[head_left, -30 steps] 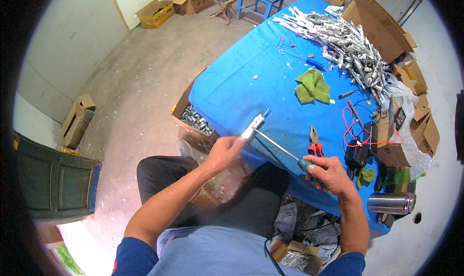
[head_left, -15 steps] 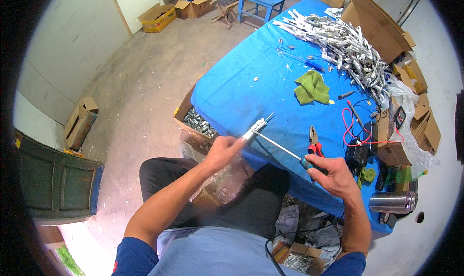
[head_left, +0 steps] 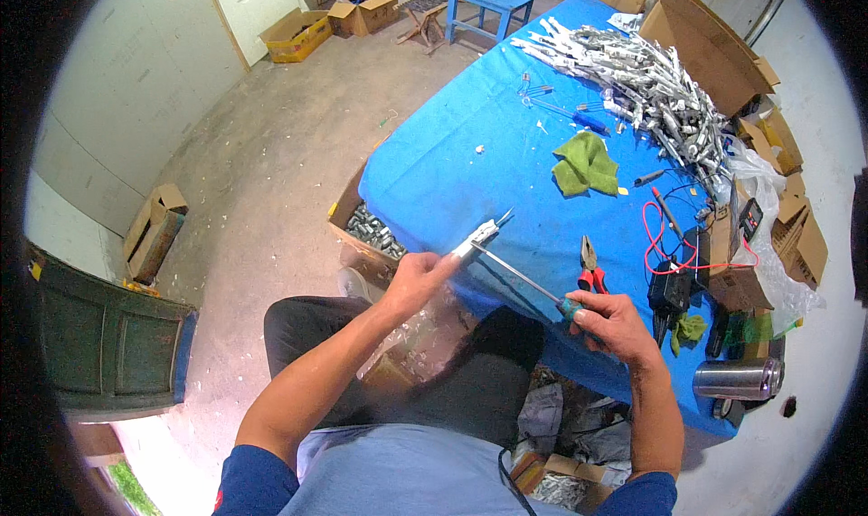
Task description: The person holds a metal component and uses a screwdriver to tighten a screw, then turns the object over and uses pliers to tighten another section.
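The left hand (head_left: 418, 279) was closed around a small silver part (head_left: 476, 238), held above the near left corner of the desk (head_left: 452, 168), which carried a blue cover. The right hand (head_left: 613, 322) was closed around the teal handle of a screwdriver (head_left: 529, 286); its thin shaft ran up and to the left, and its tip met the part just beside the left fingers. Both hands sat over the desk edge, above the person's lap. Red-handled pliers (head_left: 589, 267) lay on the desk just above the right hand. A green cloth (head_left: 585, 164) lay near the middle of the desk, well apart from the hands. A large heap of silver parts (head_left: 651, 96) covered the far right side. Red and black leads (head_left: 665, 231) lay near a black device (head_left: 671, 292) at the right edge, and a steel cup (head_left: 737, 379) lay on its side near the right corner. On the floor, a cardboard box (head_left: 366, 231) holding metal pieces stood against the left side of the desk.
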### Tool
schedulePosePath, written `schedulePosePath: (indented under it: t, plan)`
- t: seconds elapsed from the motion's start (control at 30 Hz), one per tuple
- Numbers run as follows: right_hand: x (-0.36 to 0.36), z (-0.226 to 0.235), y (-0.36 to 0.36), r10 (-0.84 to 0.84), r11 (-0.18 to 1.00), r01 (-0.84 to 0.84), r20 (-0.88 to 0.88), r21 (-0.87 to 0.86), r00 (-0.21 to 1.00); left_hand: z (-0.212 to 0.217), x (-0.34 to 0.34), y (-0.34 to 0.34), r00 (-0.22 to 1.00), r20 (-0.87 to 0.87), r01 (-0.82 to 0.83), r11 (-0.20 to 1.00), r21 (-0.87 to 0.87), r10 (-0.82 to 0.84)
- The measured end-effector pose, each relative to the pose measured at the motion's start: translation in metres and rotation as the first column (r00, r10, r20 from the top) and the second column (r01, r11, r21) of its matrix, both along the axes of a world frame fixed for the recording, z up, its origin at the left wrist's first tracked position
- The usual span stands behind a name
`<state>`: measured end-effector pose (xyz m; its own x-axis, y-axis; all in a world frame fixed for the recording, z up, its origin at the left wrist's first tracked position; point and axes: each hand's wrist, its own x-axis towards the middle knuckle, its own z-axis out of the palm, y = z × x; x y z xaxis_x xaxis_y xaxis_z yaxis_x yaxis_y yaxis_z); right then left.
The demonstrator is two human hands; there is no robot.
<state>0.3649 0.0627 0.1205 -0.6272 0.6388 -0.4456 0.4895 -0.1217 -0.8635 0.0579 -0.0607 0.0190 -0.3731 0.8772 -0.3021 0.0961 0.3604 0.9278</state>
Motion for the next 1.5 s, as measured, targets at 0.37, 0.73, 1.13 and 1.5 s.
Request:
schedulePosePath:
  t: [0.37, 0.73, 1.13, 1.5]
  plan:
    - [-0.020, -0.029, -0.048, -0.429, 0.895, 0.444, -0.217, 0.026, 0.877, 0.008, 0.032, -0.002, 0.995, -0.095, -0.002, 0.994, 0.108, 0.012]
    - [-0.114, -0.107, -0.058, -0.439, 0.824, 0.516, -0.311, 0.236, 0.843, 0.012, 0.082, -0.011, 0.919, -0.392, 0.042, 0.985, 0.170, 0.028]
    - [-0.065, -0.042, -0.052, -0.326, 0.943, 0.320, -0.421, -0.087, 0.847, 0.006, 0.045, -0.045, 0.923, -0.186, 0.348, 0.937, 0.032, -0.337]
    - [-0.077, -0.027, -0.090, -0.117, 0.830, 0.262, -0.305, 0.493, 0.945, 0.015, 0.022, -0.068, 0.977, 0.115, 0.159, 0.975, 0.155, -0.177]
